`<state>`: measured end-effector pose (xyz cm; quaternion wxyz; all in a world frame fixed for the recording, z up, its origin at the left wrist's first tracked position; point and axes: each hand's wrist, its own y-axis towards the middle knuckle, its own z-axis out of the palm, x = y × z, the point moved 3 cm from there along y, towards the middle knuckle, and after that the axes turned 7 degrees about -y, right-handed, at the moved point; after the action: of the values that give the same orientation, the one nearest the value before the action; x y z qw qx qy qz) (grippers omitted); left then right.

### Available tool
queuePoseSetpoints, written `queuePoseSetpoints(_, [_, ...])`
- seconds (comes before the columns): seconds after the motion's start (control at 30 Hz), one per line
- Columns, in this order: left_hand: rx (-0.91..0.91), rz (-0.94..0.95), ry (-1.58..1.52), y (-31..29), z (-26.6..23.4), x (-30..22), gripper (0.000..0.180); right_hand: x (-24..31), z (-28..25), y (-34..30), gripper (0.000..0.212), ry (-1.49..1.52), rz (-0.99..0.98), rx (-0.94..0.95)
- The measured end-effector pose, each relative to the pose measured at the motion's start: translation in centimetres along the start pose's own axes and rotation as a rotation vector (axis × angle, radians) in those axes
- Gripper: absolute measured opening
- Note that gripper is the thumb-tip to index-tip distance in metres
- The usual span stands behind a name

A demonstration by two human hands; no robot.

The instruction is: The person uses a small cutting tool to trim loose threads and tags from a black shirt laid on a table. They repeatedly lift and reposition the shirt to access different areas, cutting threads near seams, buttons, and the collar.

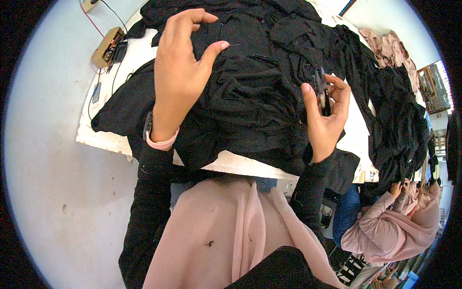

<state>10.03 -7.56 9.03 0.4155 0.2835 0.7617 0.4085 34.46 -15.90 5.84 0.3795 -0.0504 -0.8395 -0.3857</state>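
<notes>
Black cloth (255, 101) lies bunched in folds across the white table in front of me. Above its left part my left hand (183, 67) is raised, thumb and fingers curved apart with nothing gripped between them. A thin loose thread (234, 45) shows by the thumb tip. On that wrist sits a watch with a pale pink band (162, 143). My right hand (327, 113) is closed around small thread snips (321, 89), their blades pointing up and away over the cloth. Part of the snips is hidden behind my fingers.
More black garments (399, 120) are heaped along the right side, with pink cloth (391, 48) behind them. At the left, a brown box with wires (108, 48) and a small remote (96, 92) lie near the table edge (103, 144). Another person (385, 231) works at the right.
</notes>
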Motion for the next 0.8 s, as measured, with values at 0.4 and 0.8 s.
queuePoseSetpoints(0.4, [0.732, 0.135, -0.126, -4.3, 3.2, -2.4, 0.035, -0.9, 1.7, -2.9, 0.019, -0.165, -0.217, 0.515])
queuePoseSetpoints(0.8, [0.959, 0.163, -0.12, -3.4, 2.4, -1.7, 0.025, 1.5, 0.8, -7.1, 0.026, -0.525, -1.065, 0.147])
